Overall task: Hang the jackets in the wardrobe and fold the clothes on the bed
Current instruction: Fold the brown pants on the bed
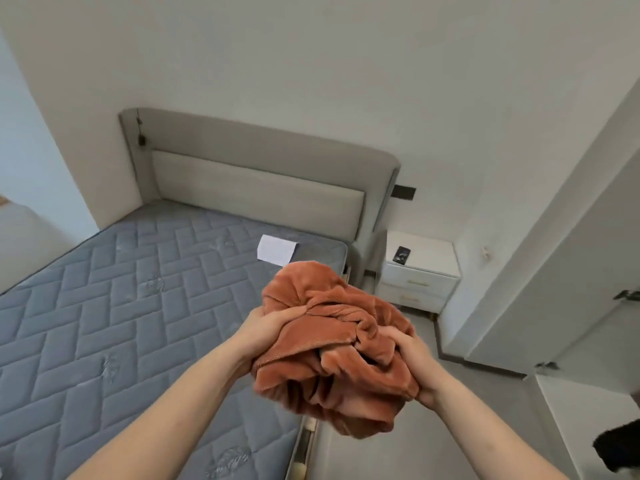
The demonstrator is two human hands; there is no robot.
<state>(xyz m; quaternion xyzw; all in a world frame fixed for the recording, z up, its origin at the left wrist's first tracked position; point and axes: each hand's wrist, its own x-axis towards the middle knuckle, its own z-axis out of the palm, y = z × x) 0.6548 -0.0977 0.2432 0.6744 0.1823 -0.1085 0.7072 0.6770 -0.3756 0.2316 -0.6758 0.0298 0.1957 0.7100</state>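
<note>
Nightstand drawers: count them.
2, stacked on the nightstand front right of the bed: upper drawer, lower drawer. None look hidden.

Two bare hands, the left hand [268, 327] and the right hand [412, 358], share one bunched rust-orange fleece garment [332, 344]. There is one bed [114, 323] with one padded headboard [256, 192] and one white sheet of paper [277, 249]. One white nightstand [419, 271] has two drawers and carries one dark phone [401, 254].
</note>
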